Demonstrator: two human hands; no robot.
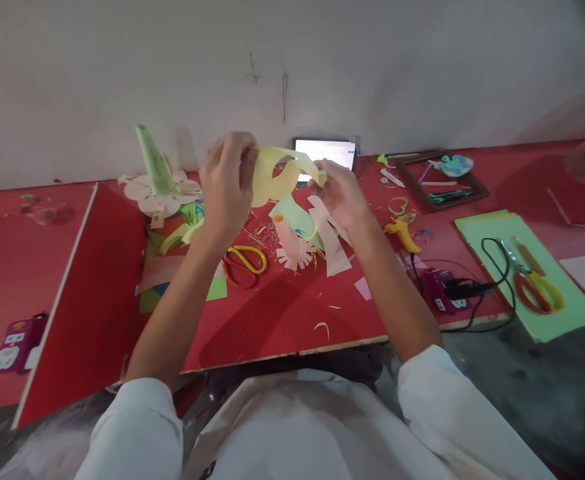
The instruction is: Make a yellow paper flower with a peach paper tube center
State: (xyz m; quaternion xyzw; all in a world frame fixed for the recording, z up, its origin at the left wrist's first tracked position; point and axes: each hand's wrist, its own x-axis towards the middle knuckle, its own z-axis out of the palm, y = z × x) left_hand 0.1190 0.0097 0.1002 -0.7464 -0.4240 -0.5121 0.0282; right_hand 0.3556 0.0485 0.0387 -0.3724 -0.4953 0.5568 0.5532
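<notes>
A piece of yellow paper (267,177) with a curved opening cut in it is held up above the red table (272,327). My left hand (230,177) grips its left end, the fingers closed on it. At the paper's narrow right end, my right hand (340,190) pinches it. Beneath my hands lie a pale green paper piece (292,213), a fringed pale pink piece (292,247) and pale strips (330,240) among thin scraps. Scissors with red and yellow handles (245,265) rest near my left forearm.
A green paper cone on a petalled base (157,167) stands at the left, beside a red divider (87,300). Behind my hands is a lit screen (325,150). Rightward are a yellow glue gun (402,230), purple power box (447,293), wooden frame (422,200) and green sheets (537,267) bearing scissors.
</notes>
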